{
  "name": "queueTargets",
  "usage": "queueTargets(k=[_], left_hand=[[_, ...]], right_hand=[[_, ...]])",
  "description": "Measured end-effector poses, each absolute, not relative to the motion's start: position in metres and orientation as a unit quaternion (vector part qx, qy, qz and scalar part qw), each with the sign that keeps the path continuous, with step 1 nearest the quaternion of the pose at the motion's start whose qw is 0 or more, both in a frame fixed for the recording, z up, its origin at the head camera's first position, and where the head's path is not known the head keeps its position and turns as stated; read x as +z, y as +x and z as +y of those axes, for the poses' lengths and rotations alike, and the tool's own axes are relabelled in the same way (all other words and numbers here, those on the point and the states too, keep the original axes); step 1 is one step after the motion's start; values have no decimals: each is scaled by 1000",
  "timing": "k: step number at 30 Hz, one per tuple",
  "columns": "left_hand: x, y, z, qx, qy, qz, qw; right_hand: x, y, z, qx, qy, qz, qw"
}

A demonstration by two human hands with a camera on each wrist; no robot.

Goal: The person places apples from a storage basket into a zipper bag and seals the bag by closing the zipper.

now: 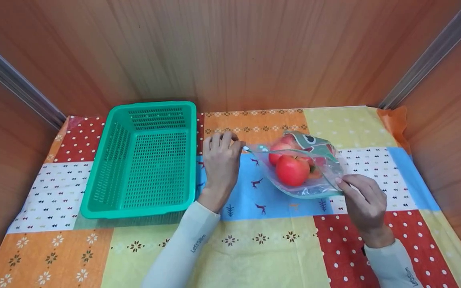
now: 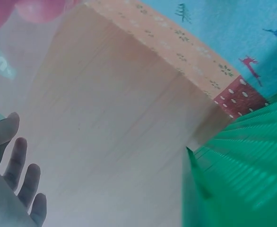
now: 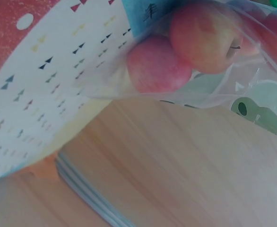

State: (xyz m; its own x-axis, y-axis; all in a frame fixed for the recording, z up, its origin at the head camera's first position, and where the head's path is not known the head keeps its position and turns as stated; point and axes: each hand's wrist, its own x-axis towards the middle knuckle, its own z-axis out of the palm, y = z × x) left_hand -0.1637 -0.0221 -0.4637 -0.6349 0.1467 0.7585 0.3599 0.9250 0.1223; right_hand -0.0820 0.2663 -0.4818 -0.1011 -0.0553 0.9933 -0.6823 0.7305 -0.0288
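A clear plastic zip bag (image 1: 336, 182) with a green edge and a printed cartoon face is stretched between my hands. Several red apples (image 1: 293, 170) lie inside it. My left hand (image 1: 221, 158) pinches the bag's left corner, by a small white tab. The opposite corner is between the thumb and fingers of my right hand (image 1: 365, 202). From the left wrist, part of my left hand (image 2: 15, 175) shows below the see-through plastic. Apples (image 3: 160, 64) fill the upper part of the right wrist view, where my right hand is out of sight.
A green perforated plastic basket (image 1: 154, 170) stands just left of my left hand. Under everything lies a patchwork-patterned cloth (image 1: 254, 256). Wood-grain panels (image 1: 246, 56) close in the back and both sides, with metal strips (image 1: 426, 56) at the corners.
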Motion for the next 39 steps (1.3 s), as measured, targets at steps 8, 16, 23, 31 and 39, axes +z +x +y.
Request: queueTargets(k=[8,16,23,31,39], left_hand=[[-453,-160,-22,-137,-138,-889,414],[-439,-152,-24,-154,-146,-885,415],[-428,-147,-27,-157,-150,-879,425],[-419,-141,-30,-165,-157,-872,433],[-408,-135,-33,-168,-165,-863,447]], right_hand=[[-474,-83,270,255,252,-692,627],[-469,-89,276,261,244,-673,648],[-458,-91,274,279,237,-660,656],[-449,-91,273,282,223,-652,668],[-439,-95,274,289,240,-630,679]])
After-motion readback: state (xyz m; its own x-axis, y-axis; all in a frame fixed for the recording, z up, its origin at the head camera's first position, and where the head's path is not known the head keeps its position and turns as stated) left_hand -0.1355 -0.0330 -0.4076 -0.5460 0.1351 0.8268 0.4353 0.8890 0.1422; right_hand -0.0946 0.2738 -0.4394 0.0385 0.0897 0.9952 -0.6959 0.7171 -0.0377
